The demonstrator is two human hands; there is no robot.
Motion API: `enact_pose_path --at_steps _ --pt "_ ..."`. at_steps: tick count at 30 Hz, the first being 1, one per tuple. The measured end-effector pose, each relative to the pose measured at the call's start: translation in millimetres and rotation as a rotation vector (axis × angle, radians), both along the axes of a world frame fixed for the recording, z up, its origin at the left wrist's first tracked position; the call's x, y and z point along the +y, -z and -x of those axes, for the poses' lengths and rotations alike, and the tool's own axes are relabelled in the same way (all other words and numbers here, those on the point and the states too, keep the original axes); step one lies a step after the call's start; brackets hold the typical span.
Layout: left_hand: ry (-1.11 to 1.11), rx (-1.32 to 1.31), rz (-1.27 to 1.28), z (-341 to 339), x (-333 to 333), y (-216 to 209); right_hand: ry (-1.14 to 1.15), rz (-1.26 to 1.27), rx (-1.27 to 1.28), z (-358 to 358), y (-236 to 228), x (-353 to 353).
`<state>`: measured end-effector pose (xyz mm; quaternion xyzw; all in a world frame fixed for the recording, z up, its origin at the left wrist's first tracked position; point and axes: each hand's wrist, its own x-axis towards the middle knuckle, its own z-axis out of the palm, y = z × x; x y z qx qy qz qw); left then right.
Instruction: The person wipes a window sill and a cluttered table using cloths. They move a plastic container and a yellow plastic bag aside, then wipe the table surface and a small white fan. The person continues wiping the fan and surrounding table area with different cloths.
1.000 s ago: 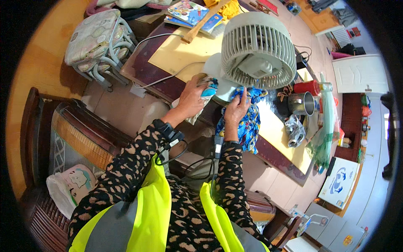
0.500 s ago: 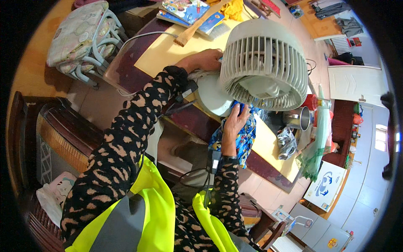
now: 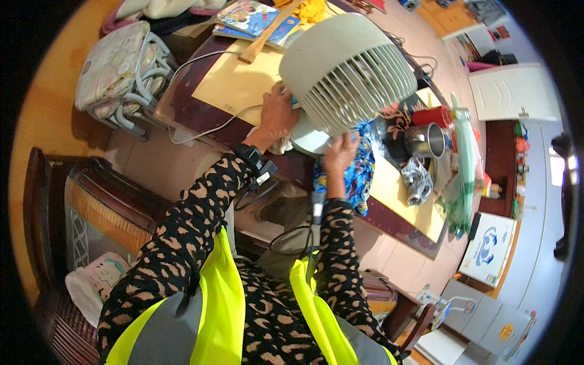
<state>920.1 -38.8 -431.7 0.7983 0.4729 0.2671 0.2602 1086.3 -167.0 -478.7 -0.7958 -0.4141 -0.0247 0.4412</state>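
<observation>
A pale grey-green desk fan [image 3: 350, 73] with a slatted round cage stands tilted on its round base [image 3: 313, 141] at the table's near side. My left hand [image 3: 278, 115] is closed at the fan's stand, behind the cage; its fingertips are partly hidden, with a bit of blue beside them. Below that wrist a pale crumpled cloth [image 3: 281, 145] shows at the base. My right hand [image 3: 340, 153] has its fingers bent at the front of the base, under the cage, partly hidden. A blue patterned cloth [image 3: 359, 176] lies beneath and beside my right hand, over the table edge.
On the dark red table [image 3: 191, 82] lie books [image 3: 252, 21], a wooden brush [image 3: 264, 39] and a power cord [image 3: 237, 115]. To the right are a metal pot [image 3: 426, 141], a red can [image 3: 431, 117], a clear plastic bag [image 3: 417, 181] and green vegetables in a bag [image 3: 461, 176]. A folded chair [image 3: 118, 76] stands left.
The fan head has turned and shifted left, so its slats face lower right. My left hand has moved down and left to the stand; my right hand has shifted slightly up along the base.
</observation>
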Motion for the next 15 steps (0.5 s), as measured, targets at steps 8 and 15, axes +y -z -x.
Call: enact_pose_path --at_steps 8,15 --pt "-0.072 -0.087 -0.059 7.8 -27.0 1.8 -0.015 -0.022 -0.001 72.0 -35.3 -26.6" --pt "0.166 -0.293 0.022 31.3 -2.6 31.7 -0.075 -0.074 0.007 67.9 -40.6 -36.7"
